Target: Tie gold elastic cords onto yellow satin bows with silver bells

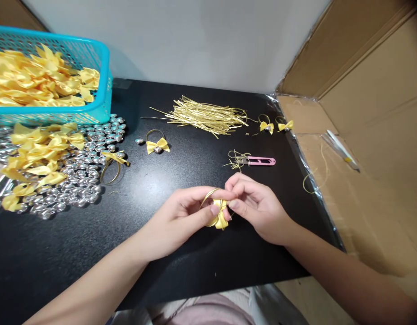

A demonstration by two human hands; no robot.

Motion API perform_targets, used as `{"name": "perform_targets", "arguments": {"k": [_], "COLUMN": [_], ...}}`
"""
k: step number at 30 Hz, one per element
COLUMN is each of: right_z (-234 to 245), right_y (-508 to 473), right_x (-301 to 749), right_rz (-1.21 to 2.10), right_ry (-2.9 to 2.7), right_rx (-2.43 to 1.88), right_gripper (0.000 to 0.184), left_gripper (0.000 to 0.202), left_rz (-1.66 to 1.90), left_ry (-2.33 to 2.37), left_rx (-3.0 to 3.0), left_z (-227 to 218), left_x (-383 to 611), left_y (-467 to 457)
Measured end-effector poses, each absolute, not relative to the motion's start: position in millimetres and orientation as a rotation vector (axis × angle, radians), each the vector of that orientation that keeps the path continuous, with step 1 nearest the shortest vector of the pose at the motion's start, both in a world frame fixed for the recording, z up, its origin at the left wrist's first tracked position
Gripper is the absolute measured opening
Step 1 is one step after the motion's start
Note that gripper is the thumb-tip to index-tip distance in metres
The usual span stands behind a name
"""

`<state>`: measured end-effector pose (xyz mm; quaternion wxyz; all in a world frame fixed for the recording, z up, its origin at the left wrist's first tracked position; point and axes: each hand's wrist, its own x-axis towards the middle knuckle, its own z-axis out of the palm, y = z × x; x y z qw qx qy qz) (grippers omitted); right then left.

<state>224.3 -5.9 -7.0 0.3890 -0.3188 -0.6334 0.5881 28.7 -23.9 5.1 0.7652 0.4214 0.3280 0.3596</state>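
My left hand (181,216) is closed on a yellow ribbon bow (222,220) with a gold ring (208,195), the thumb pressing the bow's face. At the bow's right edge my right hand (259,205) pinches with thumb and forefinger; a thin gold cord runs there, and its end is hidden by the fingers. Both hands are just above the black table (144,280), fingertips touching. Beyond them lies a pink-handled thread snipper (262,161), with cord scraps (238,159) over its blades.
A turquoise basket (105,67) of yellow bows stands at the back left. Silver beads (76,185) and loose bows (46,153) spread before it. Gold cords (208,116) lie at the back. Finished bow rings (157,146) sit about. Cardboard (374,90) walls the right, with a white-handled tool (340,149).
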Motion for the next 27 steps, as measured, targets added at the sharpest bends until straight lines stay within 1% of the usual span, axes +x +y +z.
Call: {"name": "perform_targets", "arguments": {"k": [4,9,21,27], "right_z": [-9.4,-12.8,-9.8,-9.0], "right_y": [-5.1,-4.6,-5.3,-4.9], "right_x": [224.9,225.4,224.8,223.9], "right_rz": [1.646,1.735,1.692,1.644], "right_ry": [-1.505,-1.430,-1.463,-1.496], "right_rx": [-0.808,-0.775,-0.791,-0.783], "right_gripper": [0.021,0.020,0.022,0.028], "left_gripper": [0.028,0.029,0.028,0.026], "left_rz": [0.796,0.791,0.793,0.790], "left_ry": [0.690,0.687,0.654,0.660], "left_rx": [0.940,0.977,0.923,0.892], "left_z": [5.7,4.9,-0.5,-2.2], "left_x": [28.7,27.9,28.5,27.9], "left_y": [-23.6,-23.2,-25.5,-26.0]}}
